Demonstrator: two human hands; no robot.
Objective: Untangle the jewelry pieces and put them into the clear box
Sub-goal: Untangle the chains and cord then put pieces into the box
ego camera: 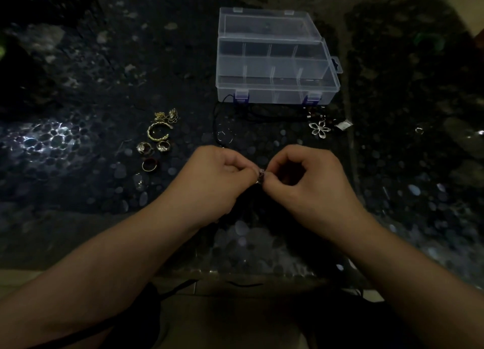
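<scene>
A clear box (275, 90) with dividers stands open at the back centre, its lid tilted back. My left hand (217, 176) and my right hand (301, 176) meet below it, and both pinch a small silver jewelry piece (261, 175) between their fingertips. To the left lie a gold bangle (158, 132), a gold chain cluster (166, 116) and several rings (150, 152). A black cord (262, 115) runs in front of the box. A silver flower pendant (319, 129) lies to the right.
The dark table top (78, 144) is patterned with pebble shapes and reflects light at the left. A small silver ring (419, 130) lies far right. A thin hoop (224, 136) sits just beyond my left hand. The table's near edge runs below my forearms.
</scene>
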